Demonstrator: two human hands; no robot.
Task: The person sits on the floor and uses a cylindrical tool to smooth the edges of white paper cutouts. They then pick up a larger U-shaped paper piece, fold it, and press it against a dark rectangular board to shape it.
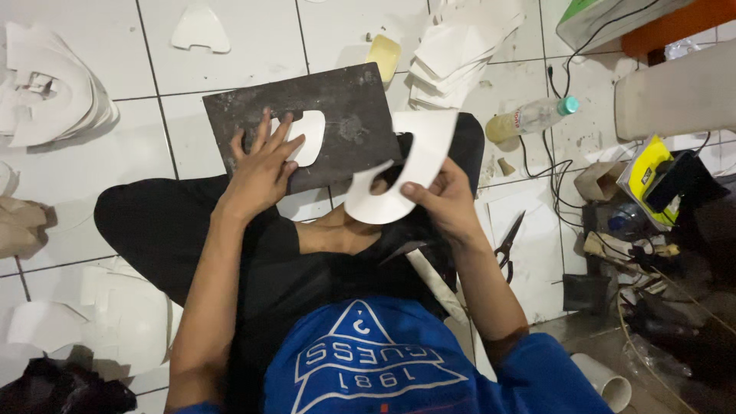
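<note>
Right hand [445, 201] pinches one curved white cutout [402, 172]; left hand [261, 170], fingers spread, presses one smaller piece [309, 136] onto one dark board [337, 107].

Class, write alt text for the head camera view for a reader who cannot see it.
A seated person's left hand presses a small white cutout onto a dark board on their lap, while the right hand holds up a curved white piece. White stacks lie around.

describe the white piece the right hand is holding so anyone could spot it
Start at the dark rectangular board on the person's lap. At its right edge, the right hand pinches a curved white cut-out piece. Unlike the stacked white pieces, it is raised.
</note>
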